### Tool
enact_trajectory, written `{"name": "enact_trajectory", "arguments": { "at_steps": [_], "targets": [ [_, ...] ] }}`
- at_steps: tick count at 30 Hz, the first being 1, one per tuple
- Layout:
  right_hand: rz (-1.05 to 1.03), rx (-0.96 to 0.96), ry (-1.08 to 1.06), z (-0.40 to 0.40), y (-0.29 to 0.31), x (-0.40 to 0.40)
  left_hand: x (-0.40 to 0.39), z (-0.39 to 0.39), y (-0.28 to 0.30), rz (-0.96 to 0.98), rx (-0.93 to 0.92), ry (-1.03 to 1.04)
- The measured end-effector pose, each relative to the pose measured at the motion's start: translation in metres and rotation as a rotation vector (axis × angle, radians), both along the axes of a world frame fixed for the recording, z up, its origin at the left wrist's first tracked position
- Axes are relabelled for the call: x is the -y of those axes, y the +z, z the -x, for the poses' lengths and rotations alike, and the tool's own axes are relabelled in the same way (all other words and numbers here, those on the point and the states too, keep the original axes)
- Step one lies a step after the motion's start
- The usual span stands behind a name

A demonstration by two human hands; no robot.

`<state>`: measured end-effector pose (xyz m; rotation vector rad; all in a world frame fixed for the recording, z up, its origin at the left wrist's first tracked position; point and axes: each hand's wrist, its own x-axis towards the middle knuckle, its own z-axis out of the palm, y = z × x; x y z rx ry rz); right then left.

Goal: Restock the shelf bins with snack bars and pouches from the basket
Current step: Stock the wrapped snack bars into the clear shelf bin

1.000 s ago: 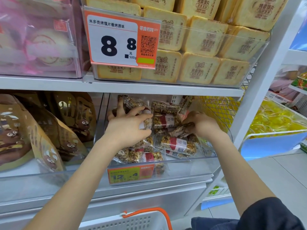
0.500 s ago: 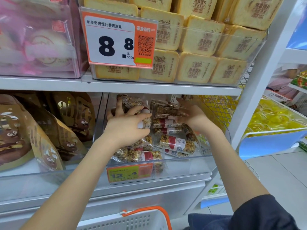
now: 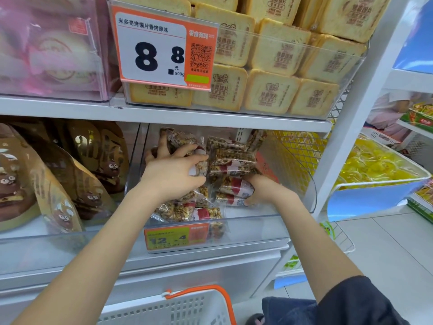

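In the clear shelf bin (image 3: pixel 257 221) on the lower shelf, in the one head view, both hands are working among the snack bars (image 3: pixel 230 165). The left hand (image 3: pixel 173 174) is spreading its fingers over the left-hand pile and curling its thumb round a wrapped bar, pressing the stack back. The right hand (image 3: pixel 260 188) is reaching in low on the right and curling its fingers round the end of the lowest bars in the neat right-hand stack, apparently squaring them up. More bars are lying loose at the front of the bin, just behind the orange price tag (image 3: pixel 177 235).

As a judgement, this bin is looking well filled and the work here is tidying rather than loading. To its left, the brown pouches (image 3: pixel 70 170) are standing in the neighbouring bin, which is showing bare floor at the front. The white basket (image 3: pixel 168 308) with the orange handle is sitting below, near the person; its contents are out of sight, so what is left to shelve cannot be told.
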<state>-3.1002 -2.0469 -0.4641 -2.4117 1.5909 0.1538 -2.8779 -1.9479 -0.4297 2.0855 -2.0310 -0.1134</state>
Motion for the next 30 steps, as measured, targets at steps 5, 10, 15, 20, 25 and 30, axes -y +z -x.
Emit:
{"name": "enact_trajectory", "arguments": {
  "at_steps": [5, 10, 15, 20, 25, 30],
  "targets": [
    [0.016, 0.004, 0.069, -0.008, 0.004, 0.014, 0.000, -0.001, 0.000, -0.001, 0.005, 0.000],
    [-0.023, 0.084, 0.091, -0.011, 0.000, 0.018, 0.000, -0.001, -0.001, -0.001, 0.010, 0.009],
    [0.122, 0.165, 0.086, 0.001, 0.008, 0.016, 0.000, -0.001, 0.000, -0.013, 0.010, 0.004],
    [0.146, 0.175, 0.054, -0.011, 0.003, 0.022, -0.001, 0.000, 0.001, -0.009, -0.001, 0.003],
    [0.084, 0.393, 0.001, -0.012, 0.030, 0.004, -0.001, 0.000, 0.002, -0.011, 0.001, 0.004],
    [-0.423, 0.297, 0.020, -0.032, 0.034, -0.032, 0.000, 0.000, 0.001, -0.004, 0.001, 0.005]
  ]
}}
